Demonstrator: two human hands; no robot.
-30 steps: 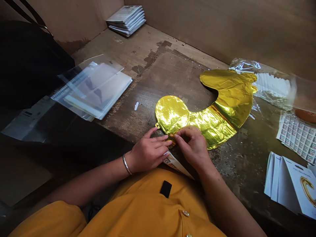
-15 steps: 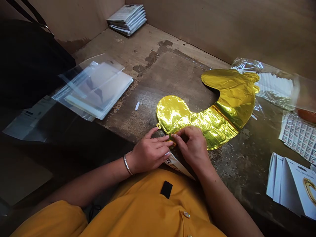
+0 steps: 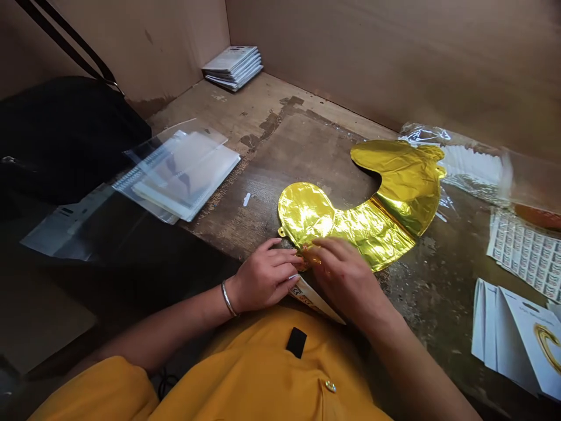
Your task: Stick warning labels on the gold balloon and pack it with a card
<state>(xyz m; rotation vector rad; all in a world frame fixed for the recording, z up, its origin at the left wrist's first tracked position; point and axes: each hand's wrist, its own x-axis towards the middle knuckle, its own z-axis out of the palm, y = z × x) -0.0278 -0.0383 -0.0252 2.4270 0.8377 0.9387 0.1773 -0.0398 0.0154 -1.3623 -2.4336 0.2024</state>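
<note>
**Hand position.** The current activity is at the right hand (image 3: pixel 346 278), which shows motion blur across its fingers. Its fingertips (image 3: pixel 322 248) are moving over the crinkled gold neck (image 3: pixel 312 255) of the gold foil balloon (image 3: pixel 363 225).

**Hand state.** The left hand (image 3: pixel 263 278), wearing a silver bangle (image 3: pixel 228 298), lies with its fingers (image 3: pixel 284 260) extended toward the same neck. The two hands are close together, with their fingertips meeting at or just beside the neck. The blur and overlapping fingers prevent confirmation of a firm grip by either hand.

**Item condition and location.** The balloon lies flat on the worn wooden bench (image 3: pixel 298 152), near the edge closest to the person. It forms a broad curved shape with a smooth, wrinkled, reflective surface. A small foil tab (image 3: pixel 281 232) projects from its rounded end. A printed white strip (image 3: pixel 314 299) extends from beneath the hands.

**Surrounding items.** Clear plastic sleeves (image 3: pixel 179 175) lie to the left. Stacked cards (image 3: pixel 232 67) occupy the rear corner. A sheet of printed labels (image 3: pixel 526 251) and folded white cards (image 3: pixel 511 336) lie to the right.
</note>
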